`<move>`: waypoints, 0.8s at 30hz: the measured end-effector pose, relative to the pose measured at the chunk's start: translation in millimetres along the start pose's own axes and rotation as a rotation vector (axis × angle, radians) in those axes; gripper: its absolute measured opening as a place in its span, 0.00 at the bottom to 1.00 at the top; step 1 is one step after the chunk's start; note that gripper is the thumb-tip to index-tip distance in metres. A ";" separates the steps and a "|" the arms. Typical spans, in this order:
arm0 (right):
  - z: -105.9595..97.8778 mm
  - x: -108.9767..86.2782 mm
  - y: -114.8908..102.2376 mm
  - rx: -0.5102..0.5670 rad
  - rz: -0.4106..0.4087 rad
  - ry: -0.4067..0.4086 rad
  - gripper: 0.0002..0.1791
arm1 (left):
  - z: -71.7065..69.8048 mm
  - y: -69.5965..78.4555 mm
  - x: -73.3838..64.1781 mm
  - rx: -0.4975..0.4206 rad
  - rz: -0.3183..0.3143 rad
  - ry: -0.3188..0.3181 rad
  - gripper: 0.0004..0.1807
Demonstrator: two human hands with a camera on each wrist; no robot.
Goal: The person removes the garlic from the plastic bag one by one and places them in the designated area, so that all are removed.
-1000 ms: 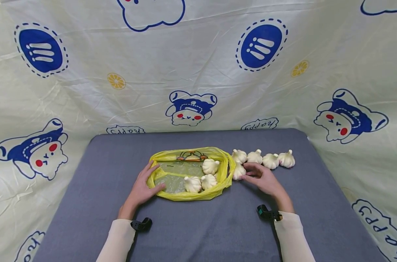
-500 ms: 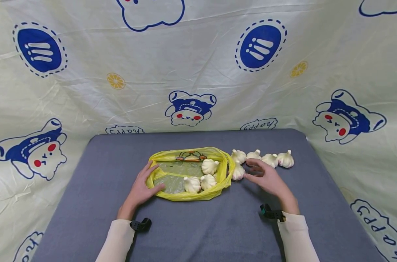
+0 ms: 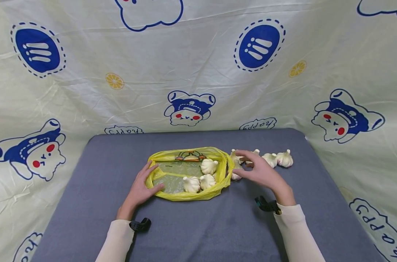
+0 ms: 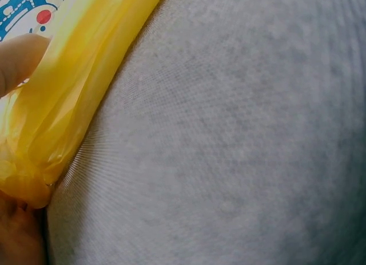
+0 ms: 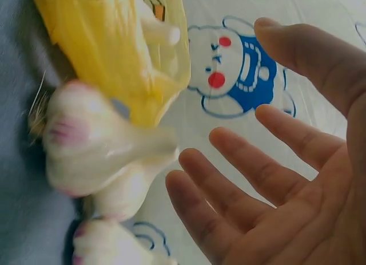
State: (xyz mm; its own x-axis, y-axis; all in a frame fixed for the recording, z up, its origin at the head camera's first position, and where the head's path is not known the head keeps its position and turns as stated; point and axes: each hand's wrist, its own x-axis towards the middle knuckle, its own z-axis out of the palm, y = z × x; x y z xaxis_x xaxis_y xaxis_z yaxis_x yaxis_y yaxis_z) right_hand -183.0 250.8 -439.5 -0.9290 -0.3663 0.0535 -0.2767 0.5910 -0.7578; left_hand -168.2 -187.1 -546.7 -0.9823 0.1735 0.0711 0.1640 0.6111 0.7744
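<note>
A yellow plastic bag (image 3: 192, 197) lies opened out in the head view, with several garlic bulbs (image 3: 209, 166) inside toward its right end. My left hand (image 3: 140, 186) holds the bag's left rim, thumb and fingers spread over the edge. In the left wrist view the thumb (image 4: 22, 62) reaches over the bag wall (image 4: 74, 87). At the bag's right end, my right hand (image 3: 258, 171) hovers over a garlic bulb (image 3: 236, 177), partly covering it. The right wrist view shows its fingers spread and apart from the near bulb (image 5: 86, 139), nothing in them.
More garlic bulbs (image 3: 285, 158) stand in a row to the right of the bag, some partly behind the right hand. A grey-blue cloth (image 3: 198, 233) covers the table. A printed curtain (image 3: 198, 65) rises behind its far edge.
My right hand first drew back slightly from the garlic bulb beside the bag, then moved left and up over it, fingers wider. The left hand and bag have stayed put.
</note>
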 end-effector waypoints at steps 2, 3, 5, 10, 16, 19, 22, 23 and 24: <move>1.9 4.9 -5.5 -0.010 -0.029 -0.022 0.38 | -0.3 0.3 -0.3 0.000 -0.002 -0.001 0.45; 3.0 7.2 -8.3 -0.015 -0.039 -0.033 0.38 | -0.2 0.1 -0.2 -0.002 -0.001 -0.001 0.44; 5.8 11.6 -14.7 -0.030 -0.049 -0.060 0.38 | -0.3 0.0 -0.4 -0.005 0.002 0.002 0.44; 14.6 22.3 -31.2 -0.097 -0.044 -0.126 0.40 | 0.2 -1.6 -0.6 -0.008 0.013 0.010 0.44; 26.7 32.0 -46.3 -0.109 -0.085 -0.201 0.40 | 0.1 -2.4 -0.5 0.000 0.018 0.012 0.44; 33.3 36.9 -51.1 -0.093 -0.103 -0.245 0.40 | -0.3 -1.4 -0.7 -0.003 0.016 0.011 0.43; 38.5 41.6 -55.6 -0.079 -0.112 -0.282 0.39 | 0.0 -0.9 -0.3 -0.006 0.018 0.013 0.43; 40.1 43.5 -56.5 -0.078 -0.116 -0.295 0.39 | 0.1 -0.7 -0.2 -0.006 0.020 0.011 0.43; 41.8 45.5 -57.5 -0.077 -0.121 -0.308 0.39 | 0.5 -0.6 0.0 -0.004 0.022 0.010 0.43</move>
State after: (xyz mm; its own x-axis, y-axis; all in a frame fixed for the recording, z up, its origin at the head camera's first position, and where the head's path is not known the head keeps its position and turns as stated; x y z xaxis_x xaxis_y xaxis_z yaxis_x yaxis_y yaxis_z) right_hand -199.0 170.1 -420.6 -0.7736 -0.6301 -0.0671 -0.4095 0.5780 -0.7059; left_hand -168.3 -187.1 -547.5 -0.9793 0.1789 0.0944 0.1850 0.6040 0.7752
